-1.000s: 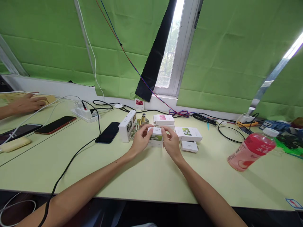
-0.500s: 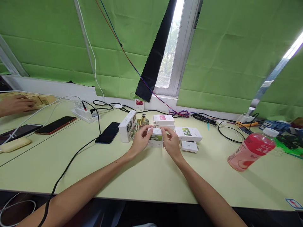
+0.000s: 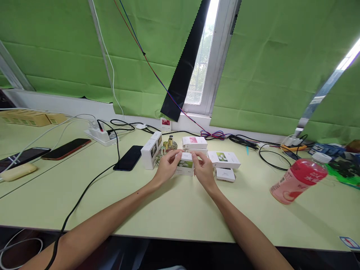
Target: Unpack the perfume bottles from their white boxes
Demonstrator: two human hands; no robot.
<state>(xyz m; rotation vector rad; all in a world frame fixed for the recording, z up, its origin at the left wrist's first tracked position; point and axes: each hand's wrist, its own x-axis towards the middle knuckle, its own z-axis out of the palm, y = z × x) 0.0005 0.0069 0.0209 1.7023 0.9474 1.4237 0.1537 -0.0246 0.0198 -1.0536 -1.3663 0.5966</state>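
Note:
Between my hands is a small white box (image 3: 185,168) with a green floral picture on its front. My left hand (image 3: 168,165) grips its left side, thumb near the top edge. On the opposite side my right hand (image 3: 204,168) grips it the same way. Just behind my left hand stand several small glass bottles (image 3: 171,141) with gold caps, partly hidden by the fingers. A white box (image 3: 151,150) stands upright to their left. Right of my right hand lie a white floral box (image 3: 224,159) and a smaller white box (image 3: 225,174). Stacked white boxes (image 3: 194,142) sit behind.
A dark phone (image 3: 128,158) lies to the left, with a black cable (image 3: 87,186) running past it. A power strip (image 3: 100,135) and more phones are farther left. On the right stands a pink drink bottle (image 3: 299,180). Coiled cables (image 3: 243,142) lie along the wall.
The other person's hand at the far left has gone from view, leaving the brown boxes uncovered. My hands and the white box have hardly moved.

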